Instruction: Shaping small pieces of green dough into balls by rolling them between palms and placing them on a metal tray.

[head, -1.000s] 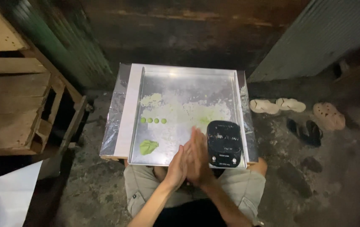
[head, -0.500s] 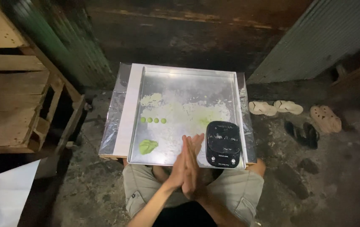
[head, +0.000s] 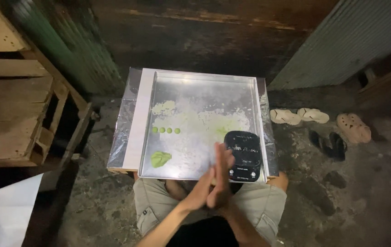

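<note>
Head view is showing the left hand (head: 198,191) and right hand (head: 222,176) pressing flat together, fingers straight, probably rolling soft, sticky green dough (head: 160,158) hidden between the palms.

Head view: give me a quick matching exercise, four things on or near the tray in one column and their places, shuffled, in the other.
Things:
1. green dough lump
2. row of small green balls
3. black kitchen scale
4. pale sandals

Places:
A. on the ground right of the metal tray
B. near-right corner of the tray
C. near-left corner of the tray
D. left side of the tray, mid-depth, in a line

Pairs: 1-C, 2-D, 3-B, 4-A
</note>
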